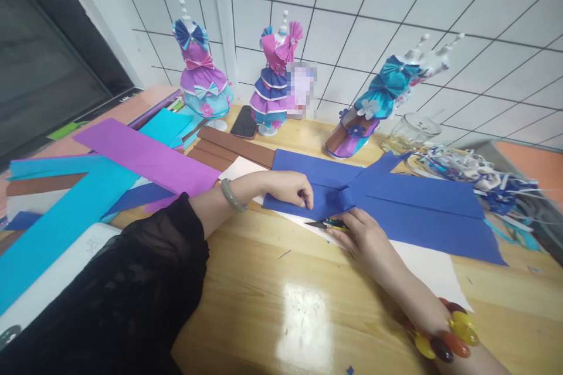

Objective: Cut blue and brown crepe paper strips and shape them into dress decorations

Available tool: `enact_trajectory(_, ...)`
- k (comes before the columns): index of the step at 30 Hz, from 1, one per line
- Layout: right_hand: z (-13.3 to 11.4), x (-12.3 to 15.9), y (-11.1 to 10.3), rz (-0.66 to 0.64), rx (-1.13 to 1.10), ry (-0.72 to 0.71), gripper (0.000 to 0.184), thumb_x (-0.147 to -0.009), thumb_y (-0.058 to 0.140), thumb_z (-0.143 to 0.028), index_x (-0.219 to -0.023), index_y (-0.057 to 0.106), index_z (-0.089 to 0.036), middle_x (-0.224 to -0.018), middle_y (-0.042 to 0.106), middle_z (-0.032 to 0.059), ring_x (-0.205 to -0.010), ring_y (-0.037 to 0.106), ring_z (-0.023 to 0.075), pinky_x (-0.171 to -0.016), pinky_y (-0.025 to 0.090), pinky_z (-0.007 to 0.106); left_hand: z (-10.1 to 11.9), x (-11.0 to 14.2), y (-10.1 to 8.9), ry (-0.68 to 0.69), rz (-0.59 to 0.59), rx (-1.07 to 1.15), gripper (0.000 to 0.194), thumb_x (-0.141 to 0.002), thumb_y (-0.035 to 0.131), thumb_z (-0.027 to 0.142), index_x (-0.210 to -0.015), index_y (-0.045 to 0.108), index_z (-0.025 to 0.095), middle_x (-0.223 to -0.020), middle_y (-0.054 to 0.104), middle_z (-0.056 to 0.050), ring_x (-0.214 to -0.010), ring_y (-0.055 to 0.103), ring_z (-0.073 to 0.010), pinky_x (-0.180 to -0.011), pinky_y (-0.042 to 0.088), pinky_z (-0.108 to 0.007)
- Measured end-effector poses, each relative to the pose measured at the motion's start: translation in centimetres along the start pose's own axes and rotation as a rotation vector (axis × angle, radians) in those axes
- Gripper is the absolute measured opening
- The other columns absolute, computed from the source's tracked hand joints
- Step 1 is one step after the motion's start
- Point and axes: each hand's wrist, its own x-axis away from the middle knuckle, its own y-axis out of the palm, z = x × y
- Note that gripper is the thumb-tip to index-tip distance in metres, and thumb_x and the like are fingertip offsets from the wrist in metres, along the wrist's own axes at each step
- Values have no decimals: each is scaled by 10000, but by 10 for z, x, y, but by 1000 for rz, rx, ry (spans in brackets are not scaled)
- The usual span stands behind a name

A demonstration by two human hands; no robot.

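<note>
Blue crepe paper (426, 196) lies in wide folded strips across the table, with a narrower loose blue strip (373, 173) bunched on top. My left hand (292, 188) is closed, its curled fingertips down on the blue paper near its left end. A jade-like bangle (233, 195) circles that wrist. At the paper's front edge, my right hand (358, 229) is closed around the handles of a pair of scissors (328, 224), whose dark blades point left. Its fingertips also touch the bunched blue paper. White sheets (433, 266) show beneath the blue paper.
Miniature dress forms in paper dresses stand along the wall, including a purple one (204, 79), a tiered one (272, 85) and a teal one (382, 94). A phone (244, 122), glass bowl (413, 132) and paper scraps (475, 179) sit behind. Purple (153, 158) and turquoise (79, 211) strips lie left.
</note>
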Motion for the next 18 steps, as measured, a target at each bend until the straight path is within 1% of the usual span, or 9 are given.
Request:
enact_trajectory(2, -1, 0, 0, -4, -2, 8, 307, -864, 434, -436, -931, 595, -183, -857, 600, 94, -819, 552, 226, -714, 443, 355, 0, 0, 0, 7, 0, 10, 244, -703, 559, 136, -906, 688, 172, -877, 681, -29, -758, 592, -119, -666, 420, -198)
enact_trajectory(5, -1, 0, 0, 1, -4, 13, 318, -869, 422, -438, -926, 597, -179, -858, 599, 99, -819, 552, 225, -717, 445, 355, 0, 0, 1, -17, 8, 26, 244, -672, 594, 123, -888, 692, 182, -858, 683, -19, -733, 590, -115, -649, 420, -197)
enact_trajectory(7, -1, -1, 1, 11, -5, 9, 327, -867, 420, -447, -920, 601, -180, -853, 599, 100, -812, 554, 223, -712, 446, 353, 0, 0, 1, -31, 14, 29, 251, -673, 588, 106, -888, 691, 187, -853, 683, -12, -721, 585, -107, -645, 415, -192)
enact_trajectory(13, -2, -2, 1, 8, -7, 26, 333, -865, 420, -453, -912, 600, -177, -855, 595, 94, -809, 553, 220, -714, 444, 346, -1, -1, 0, -11, 6, -9, 255, -687, 579, 109, -917, 678, 164, -846, 674, -11, -707, 565, -94, -609, 390, -170)
enact_trajectory(18, -3, -2, 2, 7, -6, 36, 326, -865, 424, -447, -915, 600, -177, -857, 600, 88, -812, 553, 217, -715, 444, 343, 1, 0, -1, -11, -4, -19, 245, -692, 574, 108, -897, 684, 184, -831, 668, 7, -705, 553, -87, -601, 371, -163)
